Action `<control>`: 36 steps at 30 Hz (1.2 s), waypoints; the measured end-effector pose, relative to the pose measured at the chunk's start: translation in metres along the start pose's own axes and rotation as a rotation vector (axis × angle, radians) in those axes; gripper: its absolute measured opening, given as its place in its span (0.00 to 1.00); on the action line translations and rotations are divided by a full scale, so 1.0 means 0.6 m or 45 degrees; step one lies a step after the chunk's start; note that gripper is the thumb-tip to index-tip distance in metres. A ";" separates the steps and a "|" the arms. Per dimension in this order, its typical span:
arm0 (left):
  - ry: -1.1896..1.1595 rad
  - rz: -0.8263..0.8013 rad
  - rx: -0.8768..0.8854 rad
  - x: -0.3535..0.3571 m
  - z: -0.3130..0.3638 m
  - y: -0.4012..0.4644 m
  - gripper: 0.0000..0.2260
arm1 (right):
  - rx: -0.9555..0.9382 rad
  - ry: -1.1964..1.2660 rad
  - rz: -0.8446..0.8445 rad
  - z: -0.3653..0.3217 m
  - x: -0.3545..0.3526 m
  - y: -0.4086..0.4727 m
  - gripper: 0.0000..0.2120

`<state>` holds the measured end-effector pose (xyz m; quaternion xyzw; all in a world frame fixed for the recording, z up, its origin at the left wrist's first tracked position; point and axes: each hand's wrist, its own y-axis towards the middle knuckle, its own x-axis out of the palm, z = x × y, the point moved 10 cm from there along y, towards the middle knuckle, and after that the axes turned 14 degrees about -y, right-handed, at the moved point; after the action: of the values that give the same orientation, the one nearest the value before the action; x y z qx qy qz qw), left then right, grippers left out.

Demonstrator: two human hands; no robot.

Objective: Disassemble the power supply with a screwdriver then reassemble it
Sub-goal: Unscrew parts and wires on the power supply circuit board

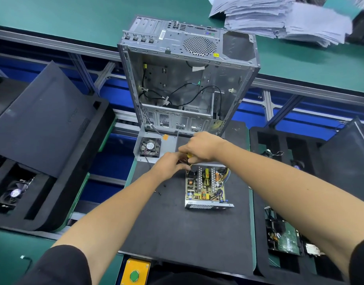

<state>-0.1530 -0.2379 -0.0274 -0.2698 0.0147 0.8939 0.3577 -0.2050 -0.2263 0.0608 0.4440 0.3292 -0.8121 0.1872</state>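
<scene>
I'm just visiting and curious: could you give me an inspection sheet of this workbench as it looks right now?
Surface: black mat on a green bench.
Job's things: opened power supply, circuit board exposed; its metal cover with fan lies apart, up-left; screwdriver with a yellow handle.
Clutter: small black screws loose on the mat, left of the supply.
Hands: right hand grips the screwdriver; left hand has its fingers curled at the tool, exact hold hidden.
Cables: black wires inside the empty computer case.
Surroundings: paper stack far right; foam trays with parts on both sides; green button at the near edge.
</scene>
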 end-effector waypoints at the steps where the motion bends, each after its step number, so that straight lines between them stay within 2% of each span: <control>1: -0.006 -0.008 0.010 -0.001 0.002 -0.001 0.14 | 0.012 0.009 0.003 0.002 0.000 0.001 0.10; 5: -0.002 -0.037 0.005 -0.002 0.008 -0.002 0.09 | 0.070 0.002 0.033 0.007 0.001 0.001 0.12; 8: -0.035 0.010 0.021 -0.004 0.009 -0.008 0.13 | 0.109 -0.056 0.007 0.008 0.013 0.003 0.19; 10: -0.049 0.042 0.041 -0.006 0.011 -0.013 0.15 | 0.147 -0.074 -0.004 0.007 0.016 0.004 0.21; 13: -0.054 0.055 0.058 -0.005 0.010 -0.016 0.14 | 0.165 -0.045 -0.031 0.007 0.015 0.003 0.20; 15: -0.035 0.038 0.050 -0.003 0.011 -0.015 0.05 | 0.104 0.032 -0.023 0.000 0.008 0.001 0.18; 19: -0.041 0.044 0.019 -0.003 0.009 -0.013 0.13 | -0.030 -0.018 0.009 -0.014 -0.003 -0.002 0.12; 25: -0.084 0.018 0.012 -0.003 0.008 -0.018 0.17 | 0.024 -0.023 0.026 -0.006 0.004 -0.002 0.12; 30: -0.046 0.026 0.023 -0.006 0.013 -0.016 0.16 | 0.104 -0.067 0.010 -0.002 0.012 0.000 0.15; 36: -0.042 -0.010 0.065 -0.003 0.022 -0.023 0.10 | 0.193 -0.145 -0.049 -0.010 0.020 0.001 0.20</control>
<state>-0.1495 -0.2258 -0.0128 -0.2459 0.0307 0.8961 0.3682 -0.2074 -0.2224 0.0480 0.4035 0.2640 -0.8621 0.1559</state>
